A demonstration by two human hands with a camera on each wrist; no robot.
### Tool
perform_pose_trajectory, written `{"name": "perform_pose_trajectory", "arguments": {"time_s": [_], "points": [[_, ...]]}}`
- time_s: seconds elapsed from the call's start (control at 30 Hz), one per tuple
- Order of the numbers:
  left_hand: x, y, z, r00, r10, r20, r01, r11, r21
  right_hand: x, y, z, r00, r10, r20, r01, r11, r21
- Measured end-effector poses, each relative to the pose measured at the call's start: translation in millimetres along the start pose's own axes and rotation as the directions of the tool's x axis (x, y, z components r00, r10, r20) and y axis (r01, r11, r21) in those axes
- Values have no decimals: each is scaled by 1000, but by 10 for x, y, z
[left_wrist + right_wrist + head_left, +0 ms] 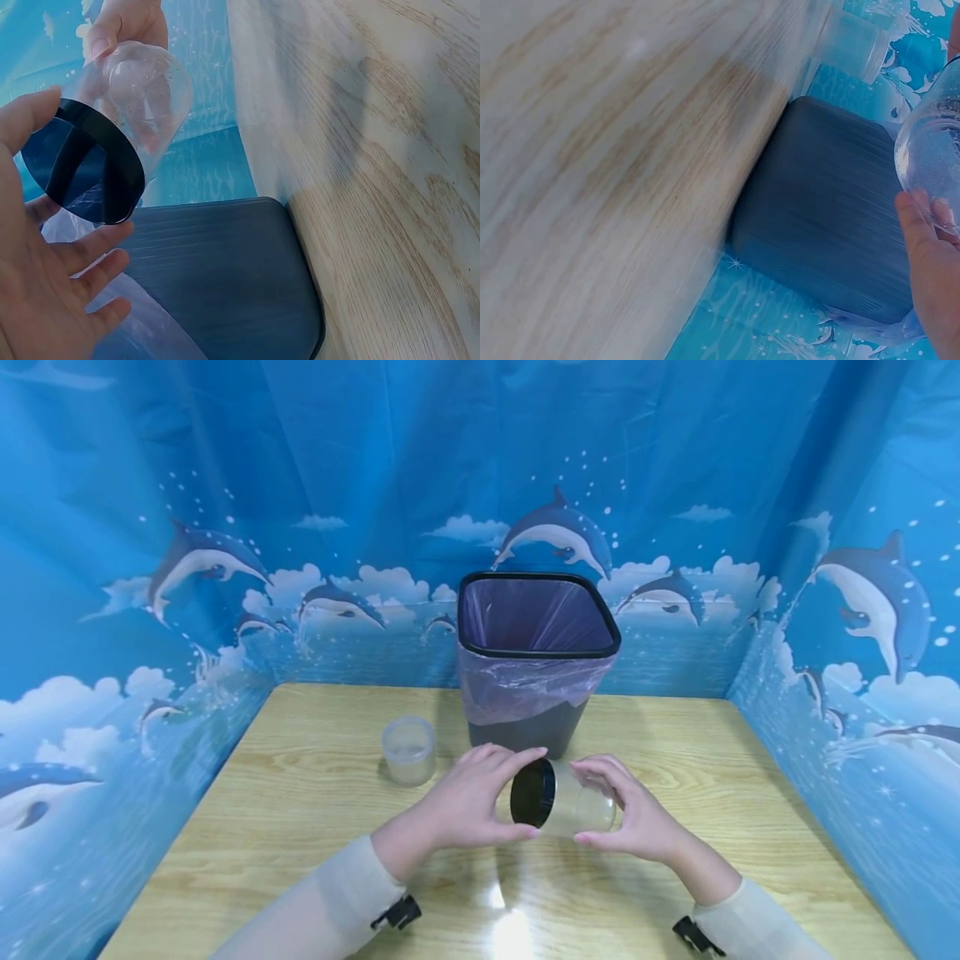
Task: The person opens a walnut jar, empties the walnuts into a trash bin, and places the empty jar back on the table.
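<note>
A clear jar [583, 802] with a black lid [533, 793] lies tilted on its side above the table, its lid toward the left. My left hand [480, 797] spans the lid, thumb and fingers at opposite edges. In the left wrist view, the thumb touches the rim of the lid [84, 161] and the other fingers spread below. My right hand [633, 814] grips the rounded base end of the jar. Only part of the jar [934, 157] and of the right hand [937, 277] shows in the right wrist view.
Just beyond the hands stands a dark trash bin [525, 727] with a translucent purple liner [517, 689] folded over its rim. A small translucent cup [409, 752] sits left of the bin on the wooden table [315, 777]. Blue dolphin-print curtains [390, 485] surround the table.
</note>
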State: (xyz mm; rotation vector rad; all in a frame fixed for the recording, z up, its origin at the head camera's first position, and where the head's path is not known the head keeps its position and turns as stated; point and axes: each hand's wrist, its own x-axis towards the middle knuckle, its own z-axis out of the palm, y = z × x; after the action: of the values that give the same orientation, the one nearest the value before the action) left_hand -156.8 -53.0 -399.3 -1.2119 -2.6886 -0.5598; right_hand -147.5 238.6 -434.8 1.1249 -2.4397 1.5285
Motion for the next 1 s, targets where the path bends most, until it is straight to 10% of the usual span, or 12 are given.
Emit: {"name": "perform_pose_trajectory", "arguments": {"time_s": [0.23, 0.63, 1.0], "points": [[6, -10, 0, 998, 50, -35, -50, 999, 12, -7, 33, -2, 1000, -12, -3, 12, 1000, -7], [21, 61, 29, 986, -168, -18, 167, 986, -28, 5, -10, -6, 1000, 11, -7, -11, 1000, 12], [31, 65, 59, 982, -182, 38, 184, 982, -45, -2, -12, -6, 1000, 2, -6, -2, 1000, 8]]}}
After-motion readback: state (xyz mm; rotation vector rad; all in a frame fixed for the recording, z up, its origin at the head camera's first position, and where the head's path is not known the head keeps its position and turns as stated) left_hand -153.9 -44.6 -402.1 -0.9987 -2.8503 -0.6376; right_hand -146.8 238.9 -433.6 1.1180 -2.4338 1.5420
